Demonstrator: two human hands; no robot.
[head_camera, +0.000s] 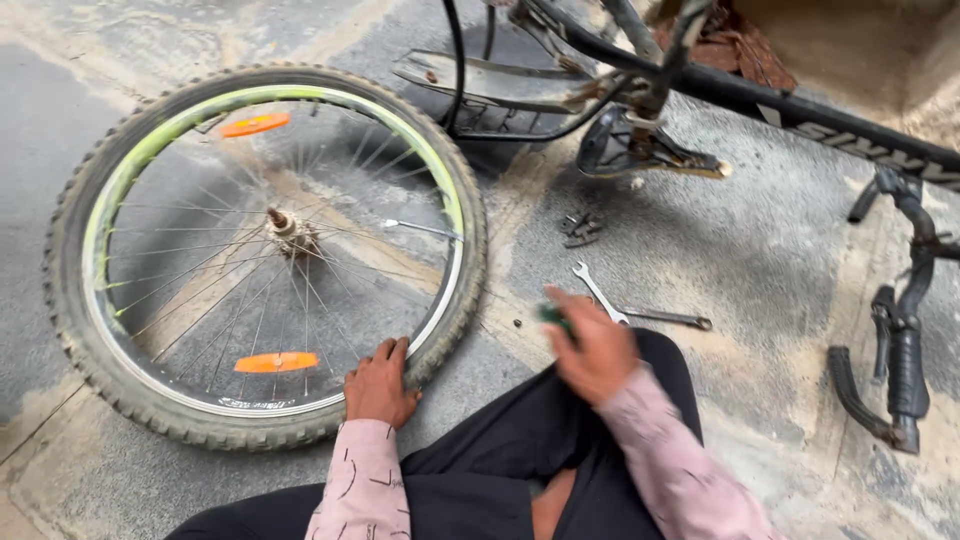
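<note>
Head view: left hand (379, 385) lies flat on tyre (462, 300) of wheel (270, 250), fingers loose. Right hand (596, 348), blurred, clamps a small green object (553, 316) near spanner (598, 293).

One bicycle wheel (265, 255) lies at nine o'clock, carrying two orange reflectors (275, 362), at eleven and at six on its rim. Two wrenches (598, 293) lie on the floor right of centre. One upturned bicycle frame (800, 115) spans twelve to three o'clock. Two hands (380, 385) show at six o'clock.
</note>
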